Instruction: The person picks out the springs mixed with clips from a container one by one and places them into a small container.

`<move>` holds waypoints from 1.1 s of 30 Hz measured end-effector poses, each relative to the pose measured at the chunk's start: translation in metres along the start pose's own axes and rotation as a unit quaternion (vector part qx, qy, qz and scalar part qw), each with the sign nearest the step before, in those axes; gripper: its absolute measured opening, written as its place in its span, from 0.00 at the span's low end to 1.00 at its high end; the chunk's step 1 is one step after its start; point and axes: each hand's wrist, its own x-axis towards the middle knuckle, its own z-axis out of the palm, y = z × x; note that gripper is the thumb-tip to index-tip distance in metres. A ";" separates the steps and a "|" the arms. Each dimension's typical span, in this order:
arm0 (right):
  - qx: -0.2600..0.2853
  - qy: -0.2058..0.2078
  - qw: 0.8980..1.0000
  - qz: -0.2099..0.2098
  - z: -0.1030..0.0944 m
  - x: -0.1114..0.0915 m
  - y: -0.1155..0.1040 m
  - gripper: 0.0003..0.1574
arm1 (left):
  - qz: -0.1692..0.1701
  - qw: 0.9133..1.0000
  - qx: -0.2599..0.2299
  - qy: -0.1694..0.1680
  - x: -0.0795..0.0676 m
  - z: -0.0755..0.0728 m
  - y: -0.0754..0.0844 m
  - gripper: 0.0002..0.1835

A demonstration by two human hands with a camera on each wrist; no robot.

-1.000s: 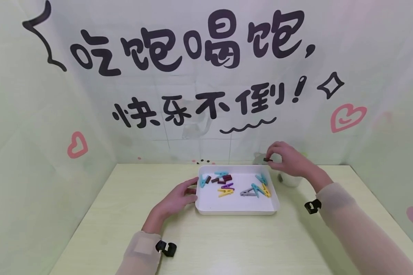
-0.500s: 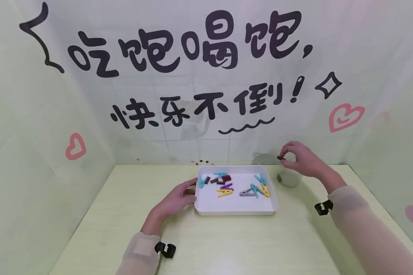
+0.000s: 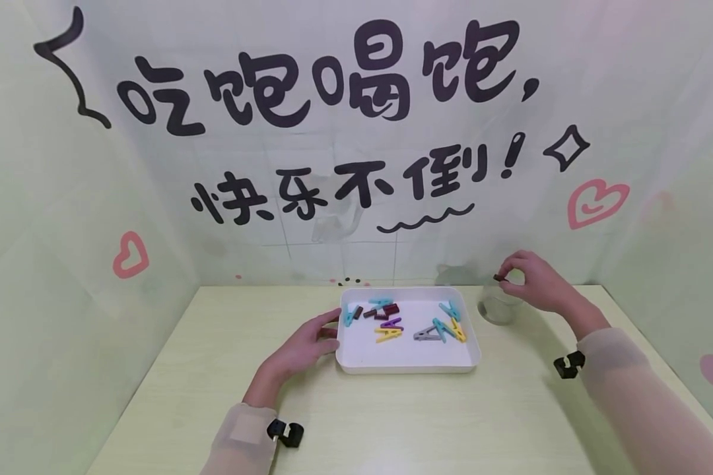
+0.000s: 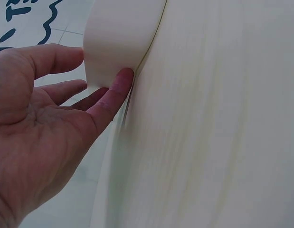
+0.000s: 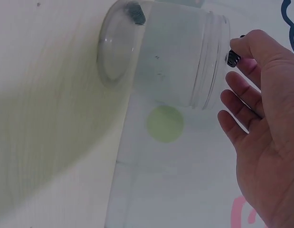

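Observation:
My right hand (image 3: 537,282) pinches a small dark ribbed piece (image 5: 233,59) between thumb and forefinger, right at the mouth of a clear jar (image 5: 170,57). Its other fingers are spread loosely. Inside the jar, near the bottom, lies another dark piece (image 5: 136,13). My left hand (image 3: 303,343) rests its fingertips against the left wall of a white tray (image 3: 416,356). In the tray are teal, yellow, purple and grey clothespins, such as the grey clothespin (image 3: 428,334), plus several small maroon and brown ribbed pieces, among them a maroon piece (image 3: 391,309).
The jar stands close to the tray's right side on a pale wooden table (image 3: 356,422). A printed cloth backdrop (image 3: 309,257) rises behind the table's back edge, with further cloth walls at left and right. Black wrist mounts (image 3: 285,432) sit on both sleeves.
My right hand, holding the dark piece, has moved right from beside the tray's back right corner to the jar's mouth and dipped slightly. The left hand stays at the tray.

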 end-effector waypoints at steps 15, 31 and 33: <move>0.000 -0.020 0.997 0.070 0.009 -0.006 0.011 0.39 | 0.004 1.000 0.005 -0.002 0.000 -0.001 -0.001 0.36; 0.002 -0.021 1.000 0.023 0.012 0.005 -0.014 0.40 | 0.011 1.000 0.004 -0.009 0.001 -0.001 -0.002 0.36; 0.001 -0.023 1.000 0.014 0.013 0.008 -0.018 0.38 | 0.010 1.000 0.004 -0.009 0.001 -0.001 -0.001 0.36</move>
